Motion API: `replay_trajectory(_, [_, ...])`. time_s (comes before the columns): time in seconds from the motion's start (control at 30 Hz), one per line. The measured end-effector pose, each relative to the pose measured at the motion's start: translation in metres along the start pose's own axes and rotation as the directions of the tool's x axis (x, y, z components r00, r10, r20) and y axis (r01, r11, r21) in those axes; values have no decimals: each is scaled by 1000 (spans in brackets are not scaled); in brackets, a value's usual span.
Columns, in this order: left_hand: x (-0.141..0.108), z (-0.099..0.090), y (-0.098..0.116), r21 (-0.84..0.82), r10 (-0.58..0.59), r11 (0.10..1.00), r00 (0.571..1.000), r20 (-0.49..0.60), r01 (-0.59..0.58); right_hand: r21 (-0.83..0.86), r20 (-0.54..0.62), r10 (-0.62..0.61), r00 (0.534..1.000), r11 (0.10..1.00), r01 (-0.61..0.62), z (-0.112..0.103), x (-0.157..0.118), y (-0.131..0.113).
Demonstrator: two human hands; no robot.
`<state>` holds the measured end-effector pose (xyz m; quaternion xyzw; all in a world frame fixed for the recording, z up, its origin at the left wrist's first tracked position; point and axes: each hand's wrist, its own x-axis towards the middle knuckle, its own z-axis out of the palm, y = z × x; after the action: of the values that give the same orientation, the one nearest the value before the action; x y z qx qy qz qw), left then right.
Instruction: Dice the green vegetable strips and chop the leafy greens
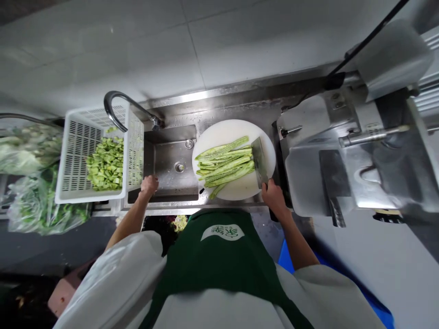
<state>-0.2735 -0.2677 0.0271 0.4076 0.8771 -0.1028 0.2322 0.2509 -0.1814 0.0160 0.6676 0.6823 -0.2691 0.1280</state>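
Steel desk [206, 119] and pale tiled wall [144, 68] frame a person in a green apron [226, 269] working at a sink [168, 169]. Nearest the body, the right hand [274, 196] grips the handle of a cleaver [259, 157], its blade standing at the right-hand ends of a bundle of green vegetable strips [226, 164] on a white round board [236, 128]. The left hand [150, 184] sits at the sink's front corner, beside a white basket [135, 151] and well apart from the strips; whether it is clenched on anything cannot be told. Good cutting likely calls for that hand on the bundle, fingertips tucked back from the blade, ends squared and strokes even. One strip slants to the board's near rim and could slip off. Chopped green pieces [106, 167] fill part of the basket, with bagged greens [44, 201] to its left. At right, a metal machine [305, 176] hems in the board; a second cleaver [332, 176] lies on it, handle jutting forward. Farther back, a curved faucet [118, 93] reaches over the basket, a possible snag.
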Motion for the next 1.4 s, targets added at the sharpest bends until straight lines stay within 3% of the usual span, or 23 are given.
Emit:
replay_trajectory(0.1, [3, 1, -6, 89, -99, 991, 995, 2, 99, -5, -3, -4, 1000, 1000, 4, 0, -1, -1])
replay_trajectory(0.2, [18, -4, 23, 104, -51, 993, 998, -38, 54, 0, 8, 11, 1000, 1000, -11, -1, -1, -3])
replay_trajectory(0.27, [28, -8, 69, 63, 85, 995, 987, -137, -77, 1, 15, 22, 1000, 1000, -22, -2, -1, -5])
replay_trajectory(0.3, [31, -9, 99, 30, 192, 981, 962, -195, -190, 1, 15, 26, 1000, 1000, -26, -2, -2, -6])
replay_trajectory(0.37, [32, -8, 166, -54, 467, 869, 851, -242, -492, 1, 14, 36, 999, 999, -36, -3, -3, -7])
replay_trajectory(0.4, [29, -5, 199, -78, 572, 800, 795, -202, -595, 3, 13, 39, 999, 999, -40, -3, -3, -8])
replay_trajectory(0.47, [17, 6, 257, -70, 662, 747, 750, -13, -661, 11, 27, 46, 999, 999, -46, -4, -5, -8])
replay_trajectory(0.57, [-9, 31, 307, 21, 662, 727, 708, 246, -687, 33, 50, 38, 998, 999, -39, -7, -5, -7])
replay_trajectory(0.63, [-25, 47, 318, 97, 661, 701, 695, 283, -706, 38, 46, 40, 998, 998, -42, -9, -3, -8])
replay_trajectory(0.73, [-40, 61, 317, 172, 672, 679, 699, 245, -714, 13, 19, 53, 998, 998, -53, -14, 4, -18])
replay_trajectory(0.9, [-51, 70, 316, 204, 666, 707, 734, 131, -677, -55, 60, -55, 997, 997, 58, -25, 9, -31])
replay_trajectory(1.03, [-52, 75, 319, 207, 649, 737, 759, 47, -643, -90, 53, -50, 997, 994, 55, -28, 6, -28])
replay_trajectory(1.2, [-49, 74, 327, 293, 606, 734, 786, 124, -612, -112, 93, -44, 995, 992, 54, -33, 0, -31])
replay_trajectory(1.4, [-52, 72, 332, 317, 593, 733, 794, 135, -602, -132, 10, -18, 1000, 991, 19, -59, -26, -35])
